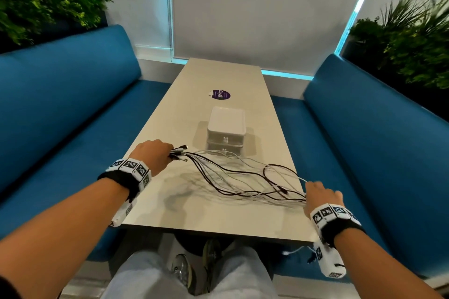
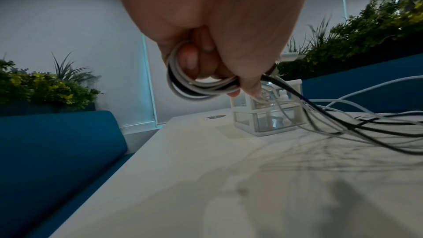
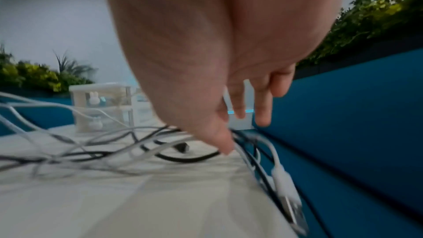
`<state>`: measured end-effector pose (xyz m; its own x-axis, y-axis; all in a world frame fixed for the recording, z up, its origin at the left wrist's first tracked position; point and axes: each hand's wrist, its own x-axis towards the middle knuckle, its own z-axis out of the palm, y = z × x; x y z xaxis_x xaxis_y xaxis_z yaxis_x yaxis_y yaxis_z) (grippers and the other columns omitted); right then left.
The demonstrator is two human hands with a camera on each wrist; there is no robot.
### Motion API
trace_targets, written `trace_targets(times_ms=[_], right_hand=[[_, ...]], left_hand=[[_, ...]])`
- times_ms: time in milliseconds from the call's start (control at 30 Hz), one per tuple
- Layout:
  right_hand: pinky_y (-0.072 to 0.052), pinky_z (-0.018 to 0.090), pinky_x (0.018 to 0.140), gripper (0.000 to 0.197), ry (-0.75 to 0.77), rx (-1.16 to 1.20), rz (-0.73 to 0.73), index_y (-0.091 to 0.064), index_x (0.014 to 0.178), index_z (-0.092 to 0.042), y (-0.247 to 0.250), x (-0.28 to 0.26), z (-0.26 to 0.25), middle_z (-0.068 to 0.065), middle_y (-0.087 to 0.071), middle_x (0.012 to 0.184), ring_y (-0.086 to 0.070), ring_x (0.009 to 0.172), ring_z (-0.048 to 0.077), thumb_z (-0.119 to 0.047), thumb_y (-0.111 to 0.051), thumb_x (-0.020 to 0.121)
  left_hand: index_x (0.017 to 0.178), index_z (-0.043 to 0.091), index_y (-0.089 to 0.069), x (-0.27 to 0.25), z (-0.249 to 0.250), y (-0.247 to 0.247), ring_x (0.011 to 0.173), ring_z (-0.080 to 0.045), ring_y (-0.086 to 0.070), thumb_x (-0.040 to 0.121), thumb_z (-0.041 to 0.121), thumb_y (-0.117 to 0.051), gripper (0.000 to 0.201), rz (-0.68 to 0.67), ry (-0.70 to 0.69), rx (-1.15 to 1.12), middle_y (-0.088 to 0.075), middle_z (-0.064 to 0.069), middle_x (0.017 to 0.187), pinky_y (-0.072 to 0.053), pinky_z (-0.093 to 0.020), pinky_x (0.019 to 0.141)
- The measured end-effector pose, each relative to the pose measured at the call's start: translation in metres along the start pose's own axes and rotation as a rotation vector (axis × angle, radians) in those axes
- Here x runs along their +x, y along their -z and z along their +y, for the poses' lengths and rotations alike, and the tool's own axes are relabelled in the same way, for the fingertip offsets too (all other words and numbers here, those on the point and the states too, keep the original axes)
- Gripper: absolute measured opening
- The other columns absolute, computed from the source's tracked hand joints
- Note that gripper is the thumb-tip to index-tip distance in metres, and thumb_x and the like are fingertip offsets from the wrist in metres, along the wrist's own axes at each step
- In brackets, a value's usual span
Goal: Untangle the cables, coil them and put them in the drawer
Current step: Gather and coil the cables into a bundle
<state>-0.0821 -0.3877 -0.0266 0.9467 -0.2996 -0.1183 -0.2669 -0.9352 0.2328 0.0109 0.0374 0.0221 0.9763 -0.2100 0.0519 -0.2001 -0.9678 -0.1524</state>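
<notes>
Several thin black and white cables (image 1: 243,177) sprawl loosely across the near part of the table, from one hand to the other. My left hand (image 1: 167,153) grips one end of the bunch above the table's left side, plugs sticking out toward the drawer unit. In the left wrist view, looped cable (image 2: 194,88) is wound round the fingers of that left hand (image 2: 215,71). My right hand (image 1: 315,192) rests over the cables at the right table edge. There its thumb (image 3: 225,144) touches them, its fingers fairly straight and spread. Plug ends (image 3: 286,187) hang over that edge.
A small white two-drawer unit (image 1: 226,128) stands mid-table just beyond the cables, both drawers closed, with bunny-shaped knobs (image 3: 93,98). A purple sticker (image 1: 220,94) lies farther back. Blue benches (image 1: 60,116) flank the narrow table (image 1: 194,209), with plants behind them.
</notes>
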Motion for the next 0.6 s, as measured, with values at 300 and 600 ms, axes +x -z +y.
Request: trace_targets(times_ms=[300, 600], right_hand=[[-0.019, 0.038, 0.120, 0.120, 0.353, 0.430, -0.020, 0.001, 0.156, -0.022, 0.018, 0.015, -0.052, -0.004, -0.005, 0.163, -0.013, 0.149, 0.017, -0.058, -0.075, 0.070], [-0.035, 0.045, 0.109, 0.068, 0.240, 0.193, -0.140, -0.032, 0.147, -0.041, 0.000, 0.022, -0.048, -0.006, -0.035, 0.151, -0.043, 0.133, 0.028, -0.057, -0.054, 0.084]], left_hand=[[0.099, 0.022, -0.059, -0.006, 0.000, 0.005, 0.072, -0.023, -0.057, 0.100, 0.044, -0.045, 0.026, 0.010, -0.033, -0.016, -0.057, 0.002, 0.080, -0.039, -0.029, 0.061], [0.099, 0.022, -0.055, -0.007, -0.007, 0.012, 0.069, -0.024, -0.057, 0.100, 0.041, -0.044, 0.022, 0.051, -0.033, -0.003, -0.058, 0.001, 0.079, -0.041, -0.030, 0.059]])
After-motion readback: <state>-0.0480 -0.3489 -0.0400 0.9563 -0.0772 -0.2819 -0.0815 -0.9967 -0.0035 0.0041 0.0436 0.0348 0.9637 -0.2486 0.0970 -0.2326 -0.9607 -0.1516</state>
